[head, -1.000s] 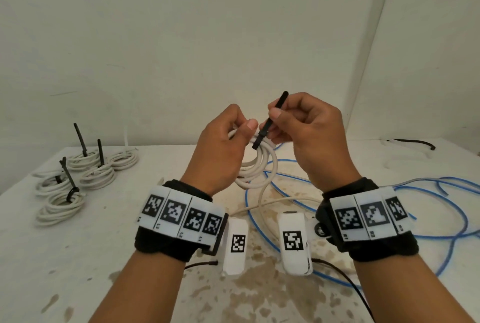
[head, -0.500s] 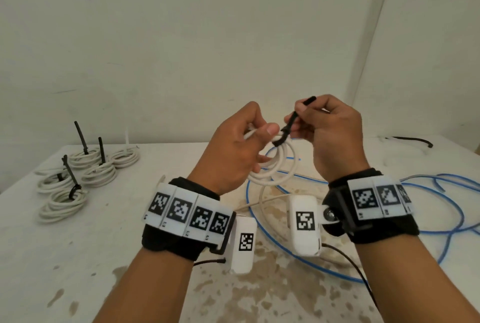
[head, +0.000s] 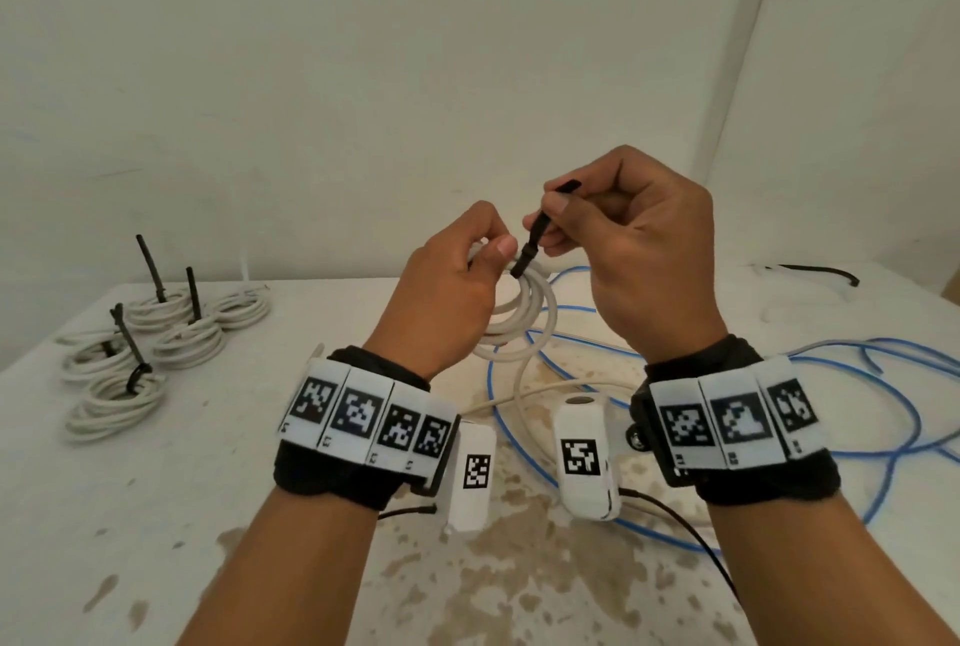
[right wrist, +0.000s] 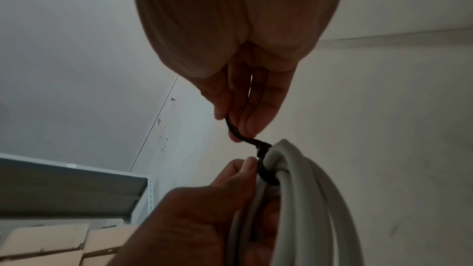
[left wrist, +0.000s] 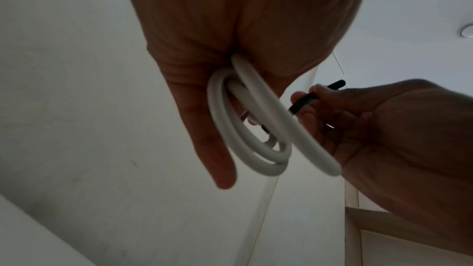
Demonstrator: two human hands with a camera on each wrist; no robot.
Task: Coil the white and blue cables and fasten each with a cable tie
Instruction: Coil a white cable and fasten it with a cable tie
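A coil of white cable (head: 524, 320) hangs above the table, gripped at its top by my left hand (head: 480, 255). The same white coil (left wrist: 245, 128) fills the left wrist view, and my left hand (left wrist: 230, 92) holds it in its palm. A black cable tie (head: 535, 240) is looped round the coil's top. My right hand (head: 558, 216) pinches the tie's free tail. In the right wrist view the cable tie (right wrist: 258, 153) wraps the white coil (right wrist: 294, 189) just below my right hand (right wrist: 238, 124). A loose blue cable (head: 857, 385) sprawls on the table to the right.
Several tied white coils (head: 145, 359) with black ties sticking up lie at the table's left. A spare black tie (head: 815, 271) lies at the back right. The white table (head: 156, 515) is stained in the middle. A wall stands close behind.
My right hand has drawn the tie's tail up and to the right, then come back near the left hand. The tie's loop sits tighter on the coil.
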